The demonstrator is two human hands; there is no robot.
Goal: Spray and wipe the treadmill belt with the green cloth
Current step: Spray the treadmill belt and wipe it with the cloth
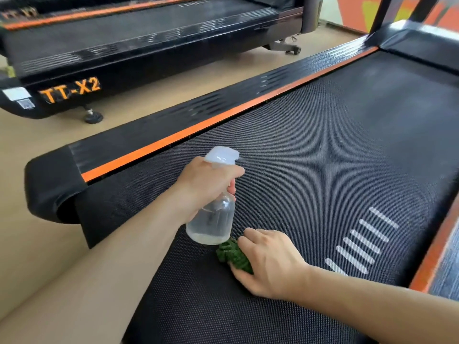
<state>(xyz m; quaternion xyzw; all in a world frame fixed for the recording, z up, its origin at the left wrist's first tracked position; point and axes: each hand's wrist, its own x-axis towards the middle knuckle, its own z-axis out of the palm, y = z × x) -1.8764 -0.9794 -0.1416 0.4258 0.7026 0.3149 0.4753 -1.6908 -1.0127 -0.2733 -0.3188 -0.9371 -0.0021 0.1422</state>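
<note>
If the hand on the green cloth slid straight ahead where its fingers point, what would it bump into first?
Most likely the clear plastic spray bottle held by the left hand. The right hand grips the crumpled green cloth on the black textured treadmill belt, its fingers aimed toward the bottle's base. Depth is unclear, so the bottle may hang slightly higher.

Two bare, sleeveless forearms

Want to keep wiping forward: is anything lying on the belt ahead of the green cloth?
Nothing visible does. The green cloth sits under the right hand; the belt beyond is bare. The spray bottle hangs above it in the left hand.
</note>
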